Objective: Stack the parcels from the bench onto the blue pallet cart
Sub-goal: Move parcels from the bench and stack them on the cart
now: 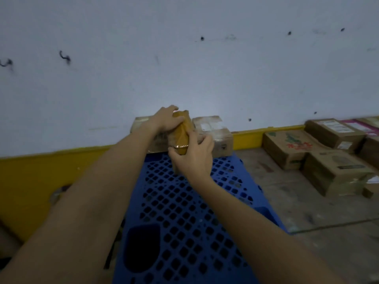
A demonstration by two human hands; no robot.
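Observation:
A small parcel wrapped in brown tape (180, 133) is held over the far end of the blue pallet cart (184, 212). My left hand (167, 119) grips its top end and my right hand (193, 156) grips its lower end and side. Behind it, two cardboard boxes sit on the cart's far edge against the wall: one on the left (141, 125), mostly hidden by my left arm, and one on the right with clear tape (215, 134). The cart's perforated deck nearer to me is bare.
Several cardboard parcels (291, 148) are stacked on the worn bench (287, 193) at the right, including a larger box (336, 173) and labelled ones (336, 130) behind. A white wall with a yellow base band (30, 173) runs close behind the cart.

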